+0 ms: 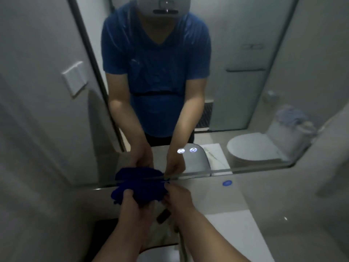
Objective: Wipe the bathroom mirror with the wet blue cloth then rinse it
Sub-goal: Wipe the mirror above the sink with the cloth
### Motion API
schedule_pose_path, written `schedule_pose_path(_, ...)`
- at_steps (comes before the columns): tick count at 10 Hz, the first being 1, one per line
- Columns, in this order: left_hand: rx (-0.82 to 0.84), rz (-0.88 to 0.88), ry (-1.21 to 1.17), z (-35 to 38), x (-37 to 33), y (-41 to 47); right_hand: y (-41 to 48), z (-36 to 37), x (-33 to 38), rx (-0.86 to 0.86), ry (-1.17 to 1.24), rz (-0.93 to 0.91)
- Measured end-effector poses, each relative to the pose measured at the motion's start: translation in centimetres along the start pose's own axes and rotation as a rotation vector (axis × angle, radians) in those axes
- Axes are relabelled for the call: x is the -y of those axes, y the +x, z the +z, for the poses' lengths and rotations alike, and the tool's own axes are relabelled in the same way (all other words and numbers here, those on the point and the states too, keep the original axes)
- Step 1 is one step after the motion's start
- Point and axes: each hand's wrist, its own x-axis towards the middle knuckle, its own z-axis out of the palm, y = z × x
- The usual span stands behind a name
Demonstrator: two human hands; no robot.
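We hold the blue cloth bunched against the bottom edge of the bathroom mirror, low and left of centre on the glass, so that its reflection sits directly above it. Our left hand is closed on the cloth from below, fingers curled into the folds. Our right hand sits just beside the cloth on its right, fingertips pressed together at the cloth's right edge; whether they pinch a corner of it or only touch the mirror's rim we cannot tell, the frame being dim and soft.

The relation that matters: nearly all the mirror lies above and to the right of the cloth, while the cloth is at the lowest strip. The wad runs roughly left to right along the mirror's edge. The left hand carries it and is the nearer one for any stroke, so we judge the next move to be an upward or rightward sweep led by that hand.

Under our wrists a dark faucet handle shows, near for the rinse. The pale surface runs off to the right
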Motion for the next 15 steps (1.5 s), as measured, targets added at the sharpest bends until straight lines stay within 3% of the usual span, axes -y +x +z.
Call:
schedule_pose_path(3,0.181,-0.358,0.011,11.6,17.6,-5.3,-1.5,-20.9,9.3,-0.267,0.443,-0.051)
schedule_pose_path(5,0.306,-0.536,-0.004,18.0,26.1,-8.0,-1.1,-30.7,13.5,-0.358,0.492,-0.138)
schedule_pose_path(7,0.17,-0.608,-0.039,20.6,29.8,-8.6,-0.5,-34.0,15.1,-0.487,0.469,-0.212)
schedule_pose_path(9,0.141,-0.582,-0.017,17.6,27.1,-7.0,-1.4,-29.6,12.9,-0.608,0.167,-0.257)
schedule_pose_path(11,0.004,-0.239,-0.116,7.1,13.8,-0.9,-1.5,-15.8,7.7,-0.255,-0.429,-0.268)
schedule_pose_path(12,-0.236,-0.153,-0.182,2.0,7.9,3.7,-2.5,-8.7,4.9,0.025,-0.672,-0.304)
schedule_pose_path(13,-0.132,0.045,0.174,-2.3,-2.0,1.9,-6.8,-1.4,3.8,0.351,-0.969,-0.523)
schedule_pose_path(14,-0.233,0.205,0.291,-4.5,-7.4,1.6,-9.7,2.6,6.3,0.424,-1.171,-0.787)
schedule_pose_path(15,-0.347,0.232,0.346,-6.2,-11.3,2.4,-14.8,7.9,12.9,0.292,-1.184,-1.442)
